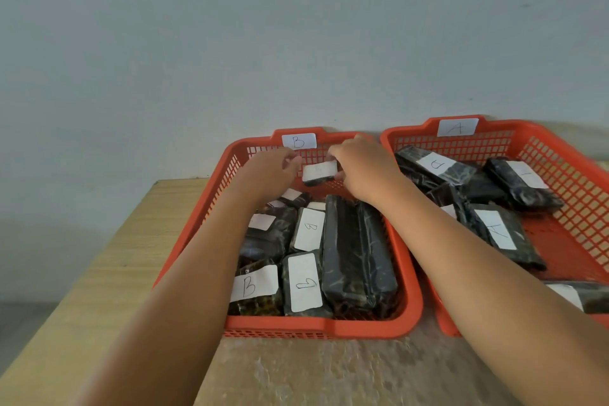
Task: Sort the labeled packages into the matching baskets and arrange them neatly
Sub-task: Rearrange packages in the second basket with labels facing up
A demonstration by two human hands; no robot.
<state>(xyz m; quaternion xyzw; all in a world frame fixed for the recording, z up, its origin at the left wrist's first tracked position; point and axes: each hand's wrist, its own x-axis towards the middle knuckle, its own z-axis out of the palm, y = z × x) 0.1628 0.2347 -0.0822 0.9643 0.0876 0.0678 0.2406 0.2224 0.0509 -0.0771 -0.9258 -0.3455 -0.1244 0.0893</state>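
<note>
A small package (pixel 319 173) is held by the fingers of both hands, left hand (pixel 275 171) and right hand (pixel 365 168), over the B basket (pixel 408 290). Many black packages marked B (pixel 308 273) are packed inside it. Packages marked A (pixel 501 234) are kept in the A basket (pixel 566 155).

label on the held package (pixel 319 172) too blurred to read.

The near half of basket B (pixel 410 273) was packed tight with dark packages (pixel 357 257) lying side by side, no gaps between them. Its far strip of floor lay partly bare, though both hands, left hand (pixel 273 171) and right hand (pixel 365 171), and a small package (pixel 319 173) between them occupied that space. Both forearms crossed above the packed rows. Basket A (pixel 560 148) held looser packages (pixel 501 234), with bare floor along its right side. The wall (pixel 296 43) closed off the rear.
</note>
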